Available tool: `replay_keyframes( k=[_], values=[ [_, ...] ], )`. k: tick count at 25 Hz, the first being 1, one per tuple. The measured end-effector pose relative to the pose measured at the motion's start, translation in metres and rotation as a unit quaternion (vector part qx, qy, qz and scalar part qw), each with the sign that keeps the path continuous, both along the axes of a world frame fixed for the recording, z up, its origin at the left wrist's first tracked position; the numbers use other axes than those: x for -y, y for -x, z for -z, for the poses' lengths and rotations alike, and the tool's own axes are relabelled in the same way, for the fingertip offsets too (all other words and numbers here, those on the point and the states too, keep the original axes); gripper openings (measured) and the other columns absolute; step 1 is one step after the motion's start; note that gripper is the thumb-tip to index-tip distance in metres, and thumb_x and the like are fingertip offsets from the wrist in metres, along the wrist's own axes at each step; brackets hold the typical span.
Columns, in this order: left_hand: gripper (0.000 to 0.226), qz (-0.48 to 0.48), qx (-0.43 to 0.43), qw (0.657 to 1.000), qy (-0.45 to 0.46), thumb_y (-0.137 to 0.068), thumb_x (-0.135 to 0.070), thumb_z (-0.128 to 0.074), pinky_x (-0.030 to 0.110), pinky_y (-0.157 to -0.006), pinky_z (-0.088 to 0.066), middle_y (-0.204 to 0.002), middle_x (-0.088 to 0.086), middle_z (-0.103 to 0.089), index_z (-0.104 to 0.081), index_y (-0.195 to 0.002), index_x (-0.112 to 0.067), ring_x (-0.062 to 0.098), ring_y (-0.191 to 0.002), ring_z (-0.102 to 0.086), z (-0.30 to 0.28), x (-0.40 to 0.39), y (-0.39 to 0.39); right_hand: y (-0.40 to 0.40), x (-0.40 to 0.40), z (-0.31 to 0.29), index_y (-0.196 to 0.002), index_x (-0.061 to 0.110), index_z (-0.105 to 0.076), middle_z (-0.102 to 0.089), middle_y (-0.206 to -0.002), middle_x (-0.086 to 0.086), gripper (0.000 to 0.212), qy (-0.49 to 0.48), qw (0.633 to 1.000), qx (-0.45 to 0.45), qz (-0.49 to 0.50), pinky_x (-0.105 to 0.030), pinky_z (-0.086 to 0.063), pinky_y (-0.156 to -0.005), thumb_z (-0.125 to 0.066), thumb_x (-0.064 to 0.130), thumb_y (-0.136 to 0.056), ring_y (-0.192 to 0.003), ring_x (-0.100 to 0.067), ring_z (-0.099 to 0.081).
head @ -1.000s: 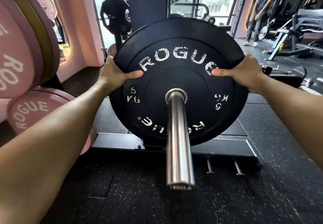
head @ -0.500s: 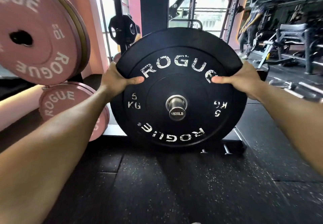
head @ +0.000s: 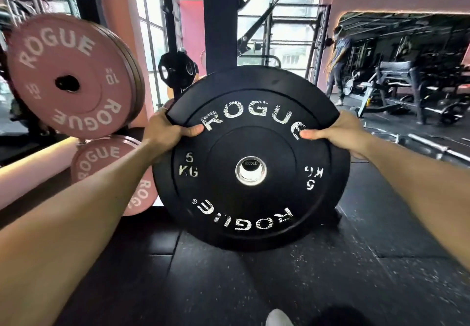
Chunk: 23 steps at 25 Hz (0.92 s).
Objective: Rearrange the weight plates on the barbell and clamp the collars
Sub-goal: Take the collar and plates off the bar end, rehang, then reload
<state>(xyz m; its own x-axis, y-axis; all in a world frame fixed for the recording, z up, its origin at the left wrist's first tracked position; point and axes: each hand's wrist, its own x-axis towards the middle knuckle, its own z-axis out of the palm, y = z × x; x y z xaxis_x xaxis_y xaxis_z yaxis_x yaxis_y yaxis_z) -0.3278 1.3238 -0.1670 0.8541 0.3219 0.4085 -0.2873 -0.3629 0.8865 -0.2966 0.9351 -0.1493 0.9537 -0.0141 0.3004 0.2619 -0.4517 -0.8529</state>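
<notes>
Head view: black 5 kg plate [head: 250, 159] held upright at centre, face toward the camera, between two outstretched arms. Left hand [head: 165, 132] wrapped round the upper left rim, thumb laid across the face beside the lettering, fingers gone behind the edge. Right hand [head: 340, 132] gripping the upper right rim in the same way, thumb pointing inward on the face. Both holds full and tight on the plate, not fingertip pinches. Steel-lined centre hole [head: 251, 171] showing the stamped end of the barbell sleeve [head: 251, 163] just inside it, so probably at the very tip of the bar; whether fully clear cannot be told. A second black rim [head: 342, 173] peeking out behind on the right, close against the held plate.

Pink plates [head: 68, 76] racked at far left, another pink plate [head: 101, 162] lower down beside the left forearm. A person [head: 337, 63] standing far right among benches. A pale shoe tip [head: 278, 319] near, at the bottom edge.

For the step in hand, likely drawing the plate off: keep it square to the sleeve so the hole does not bind, pull straight toward the body with both hands level, brace for the weight once the bar lets go, keep toes back from beneath. No collar visible anywhere.
</notes>
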Motion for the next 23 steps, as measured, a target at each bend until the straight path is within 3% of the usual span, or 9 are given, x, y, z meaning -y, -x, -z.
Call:
replay_keyframes(
  k=[2, 5, 7, 13, 16, 19, 21, 23],
  values=[
    [0.080, 0.018, 0.006, 1.000, 0.008, -0.047, -0.032, -0.098, 0.034, -0.088, -0.057, -0.107, -0.001, -0.075, -0.067, -0.119, -0.016, 0.018, -0.100, -0.071, -0.020, -0.001, 0.017, 0.022, 0.000, -0.020, -0.088, 0.027, -0.075, -0.073, -0.076, 0.022, 0.065, -0.005, 1.000, 0.018, -0.011, -0.010, -0.050, -0.051, -0.095, 0.046, -0.029, -0.070, 0.005, -0.069],
    [0.077, 0.020, 0.029, 0.999, 0.002, -0.048, -0.032, -0.097, 0.040, -0.094, -0.055, -0.109, 0.002, -0.074, -0.069, -0.117, -0.015, 0.021, -0.102, -0.070, -0.057, 0.000, 0.037, 0.044, 0.001, -0.052, -0.088, 0.027, -0.075, -0.075, -0.082, 0.019, 0.066, -0.021, 0.999, 0.037, -0.015, -0.016, -0.054, -0.062, -0.095, 0.047, -0.028, -0.076, 0.002, -0.071],
    [0.078, 0.018, 0.041, 0.999, 0.006, -0.045, -0.033, -0.097, 0.039, -0.093, -0.056, -0.108, 0.001, -0.075, -0.070, -0.116, -0.017, 0.020, -0.102, -0.070, -0.083, 0.003, 0.042, 0.047, 0.004, -0.076, -0.088, 0.025, -0.074, -0.075, -0.081, 0.017, 0.066, -0.025, 0.998, 0.056, -0.017, -0.017, -0.054, -0.060, -0.095, 0.045, -0.029, -0.074, 0.000, -0.071],
    [0.074, -0.015, 0.033, 0.999, 0.013, -0.041, -0.033, -0.096, 0.034, -0.083, -0.059, -0.098, -0.002, -0.077, -0.073, -0.109, -0.017, 0.020, -0.094, -0.072, -0.185, 0.009, 0.019, 0.013, 0.010, -0.168, -0.083, 0.026, -0.072, -0.073, -0.073, 0.019, 0.047, -0.036, 0.996, 0.062, -0.049, -0.012, -0.051, -0.048, -0.097, 0.032, -0.043, -0.064, 0.006, -0.068],
    [0.075, -0.030, 0.033, 0.999, 0.016, -0.044, -0.031, -0.098, 0.023, -0.064, -0.055, -0.095, -0.003, -0.076, -0.069, -0.111, -0.016, 0.016, -0.088, -0.072, -0.271, 0.014, 0.008, 0.000, 0.010, -0.257, -0.085, 0.025, -0.071, -0.071, -0.070, 0.020, 0.042, -0.037, 0.996, 0.062, -0.054, -0.009, -0.047, -0.044, -0.096, 0.028, -0.050, -0.057, 0.010, -0.065],
    [0.068, -0.035, 0.052, 0.998, 0.019, -0.042, -0.033, -0.098, 0.019, -0.059, -0.054, -0.088, -0.006, -0.077, -0.071, -0.103, -0.017, 0.013, -0.082, -0.073, -0.380, 0.014, 0.005, -0.006, 0.007, -0.370, -0.082, 0.028, -0.070, -0.066, -0.058, 0.027, 0.039, -0.026, 0.995, 0.073, -0.056, -0.005, -0.043, -0.041, -0.095, 0.029, -0.052, -0.050, 0.015, -0.060],
    [0.074, -0.037, 0.056, 0.998, 0.011, -0.032, -0.041, -0.096, 0.022, -0.065, -0.057, -0.089, -0.006, -0.077, -0.073, -0.099, -0.018, 0.015, -0.084, -0.074, -0.459, 0.015, 0.005, -0.010, 0.008, -0.446, -0.082, 0.029, -0.070, -0.066, -0.060, 0.029, 0.041, -0.038, 0.994, 0.080, -0.058, -0.005, -0.043, -0.042, -0.095, 0.031, -0.049, -0.053, 0.015, -0.061],
    [0.092, -0.043, 0.056, 0.997, 0.012, -0.027, -0.046, -0.097, 0.032, -0.082, -0.059, -0.101, -0.003, -0.076, -0.071, -0.110, -0.018, 0.019, -0.094, -0.072, -0.531, 0.014, 0.007, -0.012, 0.004, -0.519, -0.081, 0.029, -0.070, -0.069, -0.065, 0.027, 0.047, -0.047, 0.993, 0.085, -0.067, -0.006, -0.045, -0.044, -0.094, 0.035, -0.041, -0.057, 0.013, -0.063]
  ],
)
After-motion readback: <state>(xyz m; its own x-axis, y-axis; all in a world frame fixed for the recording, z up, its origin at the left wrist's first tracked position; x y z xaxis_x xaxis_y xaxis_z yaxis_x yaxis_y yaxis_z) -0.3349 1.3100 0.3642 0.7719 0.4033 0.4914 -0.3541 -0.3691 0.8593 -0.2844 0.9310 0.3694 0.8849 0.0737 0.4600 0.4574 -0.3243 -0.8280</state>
